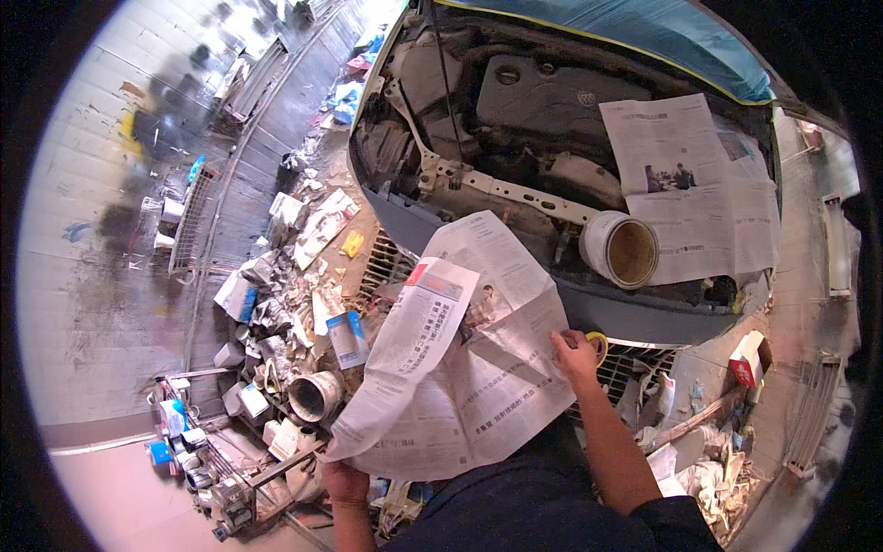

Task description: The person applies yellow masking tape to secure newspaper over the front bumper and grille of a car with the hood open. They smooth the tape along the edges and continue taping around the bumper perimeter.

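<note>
A large newspaper sheet point(515, 368) is spread between my hands, creased, its left part folded over. My left hand point(345, 481) grips its lower left corner, the fingers partly hidden behind the paper. My right hand point(575, 359) pinches its right edge. Beside the right fingers shows a yellow ring, apparently a tape roll point(600, 348); how it is held is unclear. Beyond the paper lies a car's open engine bay point(552, 120). A white bucket point(618, 248) lies tilted on its front edge, and more newspaper point(676, 184) covers the bay's right side.
Blue plastic film point(635, 37) with a yellow edge covers the car's far side. Scrap paper, boxes and an open can point(315, 397) are heaped on the left. A floor grate point(386, 267) runs under the car's front. A red and white box point(748, 359) stands at right.
</note>
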A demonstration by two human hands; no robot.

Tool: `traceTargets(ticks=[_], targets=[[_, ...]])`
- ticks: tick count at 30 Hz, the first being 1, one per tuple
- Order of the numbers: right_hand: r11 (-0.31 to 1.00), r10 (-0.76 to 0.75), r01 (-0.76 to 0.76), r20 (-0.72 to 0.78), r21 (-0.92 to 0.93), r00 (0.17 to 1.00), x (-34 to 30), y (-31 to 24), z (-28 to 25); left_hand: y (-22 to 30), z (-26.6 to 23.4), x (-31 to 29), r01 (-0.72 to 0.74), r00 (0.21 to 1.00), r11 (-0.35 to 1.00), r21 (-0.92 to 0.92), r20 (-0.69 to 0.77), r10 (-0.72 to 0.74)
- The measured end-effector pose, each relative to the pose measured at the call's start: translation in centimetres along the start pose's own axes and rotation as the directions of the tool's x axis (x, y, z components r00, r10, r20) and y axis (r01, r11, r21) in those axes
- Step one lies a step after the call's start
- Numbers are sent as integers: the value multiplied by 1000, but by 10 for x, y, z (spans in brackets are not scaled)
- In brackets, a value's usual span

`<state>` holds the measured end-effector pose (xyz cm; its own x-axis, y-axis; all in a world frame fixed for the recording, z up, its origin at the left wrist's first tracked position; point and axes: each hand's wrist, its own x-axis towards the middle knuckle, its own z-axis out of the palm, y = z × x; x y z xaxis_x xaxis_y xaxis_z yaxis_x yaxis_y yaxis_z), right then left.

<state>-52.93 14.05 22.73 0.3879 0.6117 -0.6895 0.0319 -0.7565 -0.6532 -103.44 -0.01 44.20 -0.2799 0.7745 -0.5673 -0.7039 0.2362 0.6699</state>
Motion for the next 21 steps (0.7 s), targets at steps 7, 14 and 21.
traceTargets(ticks=[7, 14, 21], targets=[[909, -336, 300, -80, -290, 939, -19, 20, 2, 45, -102, 6, -184, 831, 972, 148, -504, 235], [685, -689, 519, -224, -511, 689, -40, 22, -68, 70, -195, 3, -243, 686, 950, 195, -658, 310], [507, -833, 549, -215, -664, 510, 17, -5, -113, 82, -183, 9, -146, 245, 848, 509, -812, 529]])
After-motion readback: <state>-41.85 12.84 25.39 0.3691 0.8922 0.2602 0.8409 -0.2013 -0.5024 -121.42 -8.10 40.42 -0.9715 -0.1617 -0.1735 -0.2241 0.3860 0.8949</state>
